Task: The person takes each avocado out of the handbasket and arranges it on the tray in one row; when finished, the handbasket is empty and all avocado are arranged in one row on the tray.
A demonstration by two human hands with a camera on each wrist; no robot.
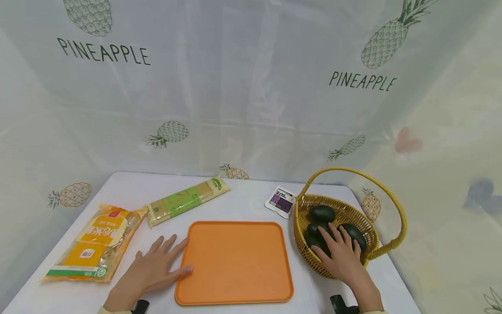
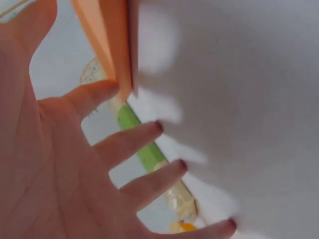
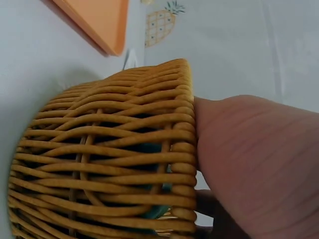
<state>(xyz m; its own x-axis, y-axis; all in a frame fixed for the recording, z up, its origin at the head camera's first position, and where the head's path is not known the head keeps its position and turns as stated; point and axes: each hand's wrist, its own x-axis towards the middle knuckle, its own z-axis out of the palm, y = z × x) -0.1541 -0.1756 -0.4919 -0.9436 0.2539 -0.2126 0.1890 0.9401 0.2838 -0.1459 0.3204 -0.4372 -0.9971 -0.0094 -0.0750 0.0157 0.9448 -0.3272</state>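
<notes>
My left hand (image 1: pixel 150 268) is spread at the left edge of an orange tray (image 1: pixel 235 261), its thumb over the rim. In the left wrist view, the index fingertip (image 2: pixel 112 88) is right at the tray's side, and the other fingers are stretched apart above the white table. My right hand (image 1: pixel 341 257) reaches over the near rim of a yellow woven basket (image 1: pixel 307 207), fingers spread on dark green avocados (image 1: pixel 322 213). The right wrist view shows the basket's wall (image 3: pixel 109 154) hiding most of those fingers.
A yellow-orange food bag (image 1: pixel 94 244) lies at the left, near a long green-labelled packet (image 1: pixel 188 200) behind the tray. A small white and purple sachet (image 1: pixel 281 201) lies beside the basket. The basket's tall handle (image 1: pixel 398 213) arches to the right. A pineapple-print curtain (image 1: pixel 243 87) hangs behind the table.
</notes>
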